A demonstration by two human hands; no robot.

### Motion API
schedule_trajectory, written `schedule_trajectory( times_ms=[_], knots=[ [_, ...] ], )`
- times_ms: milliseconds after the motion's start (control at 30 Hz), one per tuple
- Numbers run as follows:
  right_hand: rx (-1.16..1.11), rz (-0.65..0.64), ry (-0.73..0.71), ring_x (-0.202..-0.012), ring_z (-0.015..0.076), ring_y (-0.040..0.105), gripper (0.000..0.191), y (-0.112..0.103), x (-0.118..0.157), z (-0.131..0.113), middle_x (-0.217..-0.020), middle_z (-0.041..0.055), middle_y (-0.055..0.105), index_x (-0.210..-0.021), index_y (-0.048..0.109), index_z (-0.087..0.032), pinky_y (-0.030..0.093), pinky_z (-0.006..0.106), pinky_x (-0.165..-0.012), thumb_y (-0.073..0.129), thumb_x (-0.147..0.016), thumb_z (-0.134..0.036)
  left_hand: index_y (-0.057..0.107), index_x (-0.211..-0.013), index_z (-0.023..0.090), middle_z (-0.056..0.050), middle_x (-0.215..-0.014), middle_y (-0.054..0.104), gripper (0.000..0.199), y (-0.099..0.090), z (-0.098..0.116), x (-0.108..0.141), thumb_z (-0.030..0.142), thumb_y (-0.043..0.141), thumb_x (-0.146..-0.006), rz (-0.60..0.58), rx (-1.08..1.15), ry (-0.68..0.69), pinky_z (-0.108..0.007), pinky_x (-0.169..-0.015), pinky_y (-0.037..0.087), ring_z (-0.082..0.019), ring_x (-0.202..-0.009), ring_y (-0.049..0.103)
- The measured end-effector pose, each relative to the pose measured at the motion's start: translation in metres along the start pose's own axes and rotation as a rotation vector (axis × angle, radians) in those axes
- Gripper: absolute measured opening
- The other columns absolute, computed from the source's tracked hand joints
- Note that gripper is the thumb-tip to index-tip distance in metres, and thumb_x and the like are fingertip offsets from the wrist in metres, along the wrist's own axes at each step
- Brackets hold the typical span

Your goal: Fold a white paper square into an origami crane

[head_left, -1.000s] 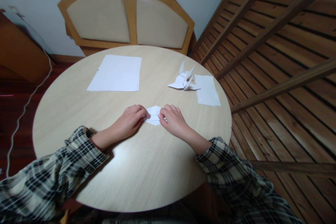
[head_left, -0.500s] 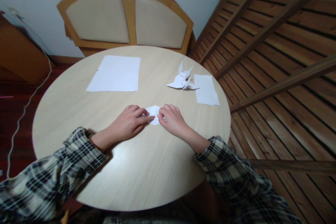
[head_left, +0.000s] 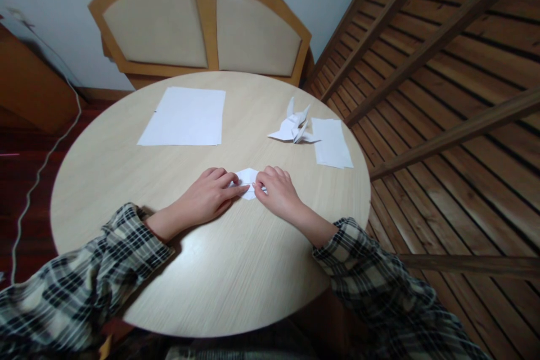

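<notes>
A small white folded paper (head_left: 248,175) lies on the table between my two hands, its ends covered by fingers. My left hand (head_left: 211,191) grips its left side, thumb stretched along a crease toward the middle. Curled fingers of my right hand (head_left: 278,192) pinch the right side close to that same crease. The two hands almost meet at the paper's centre. Beyond them, to the right, stand folded paper cranes (head_left: 292,126) with pointed wings; how many overlap there I cannot tell.
Large white sheets (head_left: 185,118) lie stacked at the table's far left. Smaller white sheets (head_left: 332,143) rest by the right edge, touching the cranes. The round wooden table (head_left: 211,287) borders a slatted wooden wall (head_left: 447,124) on the right. A padded headboard (head_left: 156,28) stands behind.
Both hands keep nearly the same grip on the folded paper, with only a slight shift of the fingers. The whole view has moved very slightly.
</notes>
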State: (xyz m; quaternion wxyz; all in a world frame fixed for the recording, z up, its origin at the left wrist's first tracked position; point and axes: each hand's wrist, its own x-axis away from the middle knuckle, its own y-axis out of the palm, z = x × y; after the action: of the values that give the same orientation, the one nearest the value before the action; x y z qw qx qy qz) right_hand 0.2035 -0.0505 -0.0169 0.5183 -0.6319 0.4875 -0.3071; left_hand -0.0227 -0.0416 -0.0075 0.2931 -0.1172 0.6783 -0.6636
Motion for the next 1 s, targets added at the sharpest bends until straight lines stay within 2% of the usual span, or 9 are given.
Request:
schedule_trajectory(
  times_ms=[200,300,533,733,1000],
  knots=[
    [0.043,0.081,0.039,-0.099,0.0249,0.053,0.021,0.003,0.007,-0.005,-0.098,0.0062,0.064,-0.087,0.064,-0.022,0.033,0.037,-0.083,0.056,-0.098,-0.037,0.069,-0.128,0.027,-0.009,-0.103,0.064,0.034,-0.003,0.001,0.000,0.023,0.054,-0.098,-0.032,0.012,-0.019,-0.039,-0.081,0.039,-0.026,-0.092,0.052],
    [0.087,0.112,0.051,-0.101,0.0269,0.051,0.021,0.005,0.008,-0.009,-0.103,0.0088,0.062,-0.094,0.063,-0.020,0.034,0.039,-0.084,0.056,-0.097,-0.040,0.068,-0.129,0.028,-0.009,-0.103,0.063,0.035,-0.004,0.001,0.001,0.023,0.053,-0.098,-0.041,0.021,-0.025,-0.039,-0.081,0.039,-0.025,-0.091,0.052],
    [0.106,0.142,0.019,-0.104,0.0275,0.049,0.016,0.009,0.012,-0.010,-0.111,0.0108,0.061,-0.110,0.057,-0.018,0.034,0.040,-0.088,0.049,-0.097,-0.022,0.066,-0.132,0.026,-0.010,-0.109,0.064,0.036,-0.004,0.002,0.002,0.023,0.053,-0.098,-0.060,0.008,-0.024,-0.041,-0.085,0.039,-0.027,-0.097,0.052],
    [0.101,0.093,-0.012,-0.104,0.0268,0.048,0.025,0.006,0.015,-0.008,-0.115,0.0114,0.061,-0.113,0.059,-0.019,0.034,0.040,-0.088,0.041,-0.096,-0.010,0.066,-0.132,0.026,-0.010,-0.112,0.064,0.037,-0.005,0.003,0.003,0.023,0.051,-0.099,-0.060,0.017,-0.038,-0.041,-0.087,0.040,-0.027,-0.099,0.052],
    [0.073,0.054,0.011,-0.104,0.0260,0.049,0.032,0.001,0.017,-0.008,-0.115,0.0108,0.062,-0.110,0.061,-0.020,0.033,0.039,-0.089,0.038,-0.094,-0.005,0.066,-0.132,0.025,-0.010,-0.112,0.064,0.036,-0.008,0.004,0.003,0.023,0.050,-0.099,-0.056,0.028,-0.030,-0.043,-0.089,0.041,-0.027,-0.099,0.052]
  ],
)
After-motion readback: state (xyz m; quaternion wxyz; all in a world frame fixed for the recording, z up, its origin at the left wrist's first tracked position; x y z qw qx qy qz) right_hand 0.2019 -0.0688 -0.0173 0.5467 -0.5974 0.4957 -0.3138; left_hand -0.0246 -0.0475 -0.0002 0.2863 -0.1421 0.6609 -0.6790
